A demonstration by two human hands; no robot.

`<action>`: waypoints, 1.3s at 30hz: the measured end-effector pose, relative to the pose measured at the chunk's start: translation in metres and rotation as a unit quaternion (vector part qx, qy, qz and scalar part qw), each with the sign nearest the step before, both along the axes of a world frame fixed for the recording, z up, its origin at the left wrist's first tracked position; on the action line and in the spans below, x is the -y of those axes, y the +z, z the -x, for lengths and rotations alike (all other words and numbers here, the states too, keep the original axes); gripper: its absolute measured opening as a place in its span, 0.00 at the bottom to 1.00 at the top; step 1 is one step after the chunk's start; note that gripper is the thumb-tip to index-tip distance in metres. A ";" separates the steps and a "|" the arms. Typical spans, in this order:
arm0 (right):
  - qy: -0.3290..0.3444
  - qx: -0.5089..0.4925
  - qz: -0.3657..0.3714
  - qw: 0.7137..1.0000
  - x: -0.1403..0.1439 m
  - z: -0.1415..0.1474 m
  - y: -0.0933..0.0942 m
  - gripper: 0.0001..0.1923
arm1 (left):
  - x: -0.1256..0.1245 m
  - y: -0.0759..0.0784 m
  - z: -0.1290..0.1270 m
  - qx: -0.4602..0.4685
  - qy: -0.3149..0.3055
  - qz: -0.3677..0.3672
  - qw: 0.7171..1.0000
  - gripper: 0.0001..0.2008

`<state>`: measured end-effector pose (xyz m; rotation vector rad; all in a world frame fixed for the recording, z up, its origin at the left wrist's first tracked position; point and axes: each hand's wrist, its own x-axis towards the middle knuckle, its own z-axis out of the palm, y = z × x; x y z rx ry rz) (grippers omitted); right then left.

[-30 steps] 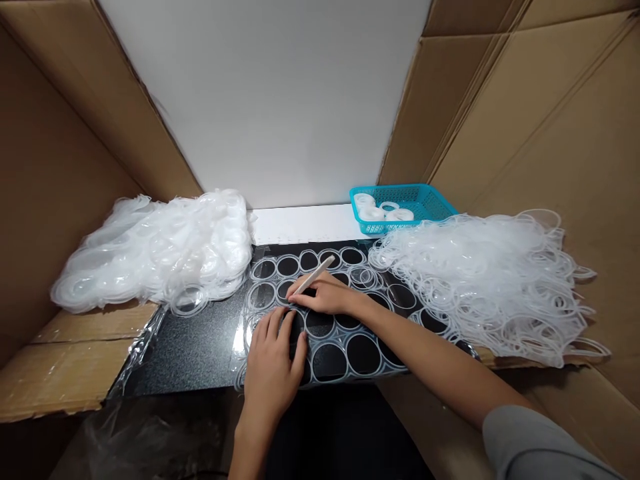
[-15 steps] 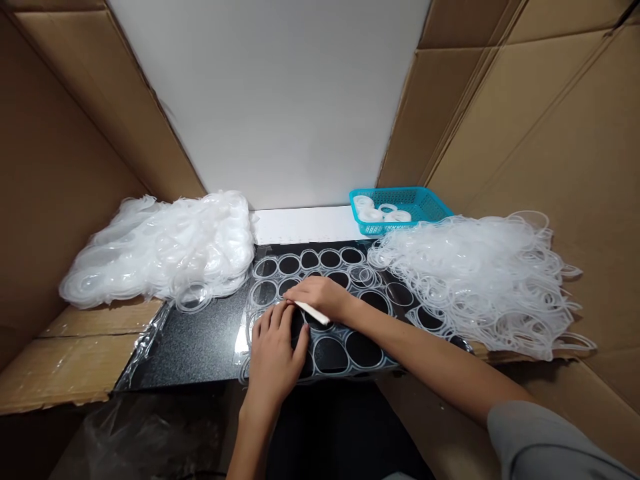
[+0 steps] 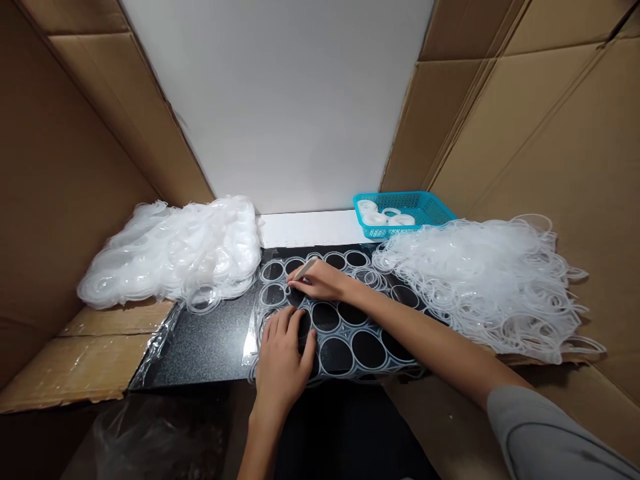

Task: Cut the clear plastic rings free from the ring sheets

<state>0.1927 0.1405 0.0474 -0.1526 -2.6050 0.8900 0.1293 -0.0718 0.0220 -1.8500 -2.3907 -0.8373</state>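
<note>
A clear plastic sheet with several ring outlines lies on the black work surface. My left hand rests flat on the sheet's near left part, its fingers spread and nothing held. Farther back, my right hand is closed around a slim whitish stick-like tool, gripped like a pen. The fingertips are down at a ring in the sheet's left part; the tool's working end is too small to make out. Loose clear rings lie on the sheet's right side.
On the left is a big heap of translucent ringed sheets. A tangled pile of similar clear plastic covers the right side. Behind it stands a turquoise basket with several white rings. Cardboard walls enclose both sides.
My right hand has moved away from my left fingers, farther back over the sheet, and the tool has turned from pointing toward me to pointing up and away. My left hand stays flat.
</note>
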 end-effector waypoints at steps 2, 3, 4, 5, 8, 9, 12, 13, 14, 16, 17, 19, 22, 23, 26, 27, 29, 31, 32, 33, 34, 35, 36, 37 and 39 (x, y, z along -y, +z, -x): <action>0.009 0.025 0.052 0.998 0.001 -0.007 -0.001 0.11 | 0.001 0.000 0.000 0.007 0.006 -0.014 1.000 0.17; 0.003 0.034 0.077 0.996 0.001 -0.010 -0.003 0.10 | 0.000 0.000 -0.001 0.007 0.011 -0.018 1.000 0.17; -0.008 0.036 0.097 0.995 0.001 -0.013 -0.006 0.10 | 0.000 0.001 -0.001 0.006 0.014 -0.019 1.000 0.17; -0.018 0.032 0.113 0.993 0.002 -0.015 -0.009 0.09 | -0.001 0.002 -0.002 0.003 0.017 -0.019 1.000 0.17; -0.031 0.013 0.138 0.990 0.003 -0.019 -0.016 0.09 | -0.005 0.004 -0.003 -0.010 0.018 -0.009 1.000 0.18; -0.031 0.012 0.142 0.989 0.004 -0.019 -0.017 0.09 | -0.006 0.005 -0.003 -0.014 0.017 -0.006 1.000 0.18; -0.032 0.015 0.147 0.988 0.006 -0.020 -0.016 0.09 | -0.009 0.005 -0.004 -0.028 0.013 -0.005 1.000 0.17; -0.031 0.017 0.147 0.988 0.006 -0.020 -0.015 0.09 | -0.009 0.005 -0.004 -0.034 0.013 -0.006 0.999 0.17; -0.027 0.017 0.146 0.989 0.007 -0.021 -0.014 0.09 | -0.009 0.004 -0.005 -0.039 0.014 -0.007 0.999 0.17; -0.010 0.010 0.134 0.991 0.008 -0.023 -0.012 0.10 | -0.010 0.004 -0.006 -0.049 0.018 -0.004 0.999 0.18; 0.005 -0.001 0.118 0.993 0.009 -0.024 -0.012 0.10 | -0.011 0.004 -0.006 -0.053 0.020 0.001 0.998 0.18; 0.041 -0.027 0.063 0.997 0.011 -0.027 -0.014 0.12 | -0.014 0.004 -0.005 -0.059 0.023 0.016 0.998 0.19; 0.060 -0.049 -0.047 0.996 0.013 -0.028 -0.021 0.15 | -0.019 0.007 -0.003 -0.059 0.024 0.037 0.997 0.19; 0.053 -0.049 -0.078 0.994 0.013 -0.028 -0.024 0.14 | -0.020 0.008 -0.003 -0.055 0.023 0.042 0.997 0.18; 0.022 -0.043 -0.126 0.991 0.013 -0.023 -0.028 0.11 | -0.020 0.010 -0.003 -0.041 0.017 0.041 0.998 0.16; 0.014 -0.041 -0.120 0.992 0.013 -0.021 -0.028 0.11 | -0.019 0.009 -0.003 -0.038 0.015 0.034 0.999 0.16; -0.013 -0.047 -0.066 0.997 0.012 -0.019 -0.024 0.12 | -0.015 0.007 -0.004 -0.036 0.016 0.013 0.999 0.15; -0.040 -0.051 0.034 0.997 0.012 -0.020 -0.018 0.12 | -0.009 0.005 -0.005 -0.038 0.015 0.000 0.999 0.14; -0.045 -0.048 0.087 0.994 0.012 -0.021 -0.015 0.12 | -0.007 0.003 -0.005 -0.039 0.013 -0.002 0.999 0.14; -0.043 -0.040 0.131 0.990 0.012 -0.023 -0.013 0.11 | -0.004 0.002 -0.005 -0.040 0.010 -0.001 0.999 0.14; -0.035 -0.028 0.162 0.986 0.012 -0.025 -0.011 0.10 | -0.002 0.002 -0.005 -0.042 0.006 0.001 0.999 0.14; -0.028 -0.016 0.179 0.983 0.013 -0.027 -0.010 0.09 | 0.000 0.001 -0.005 -0.043 0.002 0.003 0.999 0.15; -0.024 -0.008 0.184 0.983 0.013 -0.028 -0.010 0.09 | 0.001 0.001 -0.005 -0.043 -0.002 0.005 0.999 0.16; -0.025 -0.003 0.183 0.983 0.014 -0.029 -0.010 0.08 | 0.002 0.001 -0.004 -0.043 -0.004 0.007 0.999 0.16; -0.031 -0.002 0.174 0.984 0.016 -0.031 -0.012 0.08 | 0.003 0.001 -0.004 -0.042 -0.005 0.007 0.999 0.17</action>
